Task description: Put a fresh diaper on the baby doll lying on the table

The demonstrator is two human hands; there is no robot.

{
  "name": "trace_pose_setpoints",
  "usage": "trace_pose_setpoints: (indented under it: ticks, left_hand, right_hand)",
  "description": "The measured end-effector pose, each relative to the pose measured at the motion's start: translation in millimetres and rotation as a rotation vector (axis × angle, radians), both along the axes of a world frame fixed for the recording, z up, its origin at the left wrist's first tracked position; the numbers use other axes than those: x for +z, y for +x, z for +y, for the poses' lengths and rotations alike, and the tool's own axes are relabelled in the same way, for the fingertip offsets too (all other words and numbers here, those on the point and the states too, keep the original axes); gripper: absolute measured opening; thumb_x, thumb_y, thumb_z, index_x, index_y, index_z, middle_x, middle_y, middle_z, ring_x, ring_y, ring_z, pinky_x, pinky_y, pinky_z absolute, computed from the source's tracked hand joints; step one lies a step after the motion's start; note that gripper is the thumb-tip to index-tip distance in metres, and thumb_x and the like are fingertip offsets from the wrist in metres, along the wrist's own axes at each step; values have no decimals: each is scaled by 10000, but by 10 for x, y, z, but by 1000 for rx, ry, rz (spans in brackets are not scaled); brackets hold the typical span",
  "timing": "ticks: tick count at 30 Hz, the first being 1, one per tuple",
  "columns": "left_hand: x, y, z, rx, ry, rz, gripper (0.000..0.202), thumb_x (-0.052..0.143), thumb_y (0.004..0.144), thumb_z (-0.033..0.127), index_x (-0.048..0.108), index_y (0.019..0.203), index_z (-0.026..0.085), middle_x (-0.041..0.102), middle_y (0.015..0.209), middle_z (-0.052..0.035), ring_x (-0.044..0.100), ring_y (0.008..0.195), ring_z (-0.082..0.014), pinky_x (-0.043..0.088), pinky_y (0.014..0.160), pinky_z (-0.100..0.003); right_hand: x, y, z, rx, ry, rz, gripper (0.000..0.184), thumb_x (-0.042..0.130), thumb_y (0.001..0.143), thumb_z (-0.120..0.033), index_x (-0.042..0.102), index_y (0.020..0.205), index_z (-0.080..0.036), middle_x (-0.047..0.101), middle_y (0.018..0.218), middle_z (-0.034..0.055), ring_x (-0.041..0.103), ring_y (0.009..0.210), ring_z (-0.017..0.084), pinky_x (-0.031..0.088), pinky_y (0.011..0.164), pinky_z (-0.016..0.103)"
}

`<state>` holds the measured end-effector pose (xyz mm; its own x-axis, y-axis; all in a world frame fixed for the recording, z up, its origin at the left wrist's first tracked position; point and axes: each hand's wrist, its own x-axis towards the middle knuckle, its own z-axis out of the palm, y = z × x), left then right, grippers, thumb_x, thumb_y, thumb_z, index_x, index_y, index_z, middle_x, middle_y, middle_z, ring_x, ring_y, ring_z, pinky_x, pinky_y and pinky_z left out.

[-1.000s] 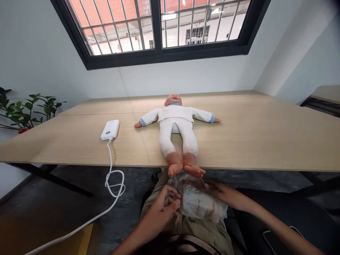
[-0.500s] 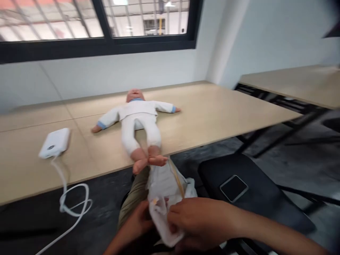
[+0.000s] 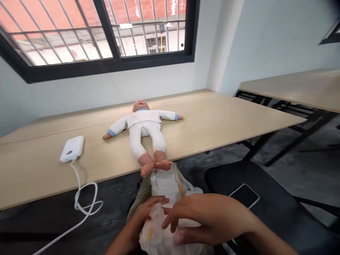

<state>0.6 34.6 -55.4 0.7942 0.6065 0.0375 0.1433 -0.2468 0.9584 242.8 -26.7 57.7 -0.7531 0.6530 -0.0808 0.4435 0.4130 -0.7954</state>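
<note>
A white diaper with yellow marks lies unfolded over my lap, its far end close to the doll's feet. At its near left edge my left hand grips the frilled side; part of the thumb and palm is hidden behind the material. My right hand is over the diaper's near half, fingers curved and thumb apart, with nothing visibly pinched between them. Beyond, a baby doll in a white suit with blue cuffs lies on its back, arms spread, feet over the table's front edge.
On the wooden table, a white power bank trails a looped white cable over the front edge. A phone rests on a black chair at my right. A barred window is behind the table.
The view has tilted up. The diaper's near part, bunched between my hands before, is now spread wider. My right hand's fingers have loosened from the edge and come apart.
</note>
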Motion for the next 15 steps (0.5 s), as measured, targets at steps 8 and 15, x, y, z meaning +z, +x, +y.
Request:
trace_pose_setpoints:
  ticks: [8, 15]
  left_hand:
    - [471, -104, -140, -173, -53, 151, 304, 580, 885, 471, 720, 1115, 331, 608, 1293, -45, 512, 1275, -228, 370, 1110, -311]
    - [577, -170, -162, -301, -113, 196, 336, 630, 861, 437, 684, 1177, 339, 564, 1347, -51, 433, 1346, -231, 328, 1140, -329]
  right_hand:
    - [-265, 431, 259, -218, -167, -206, 574, 327, 954, -616, 662, 862, -159, 643, 750, 45, 595, 693, 147, 466, 680, 253]
    - [-1320, 782, 376, -258, -774, -384, 888, 179, 783, -880, 627, 625, -131, 593, 596, 101, 562, 480, 153, 483, 533, 266]
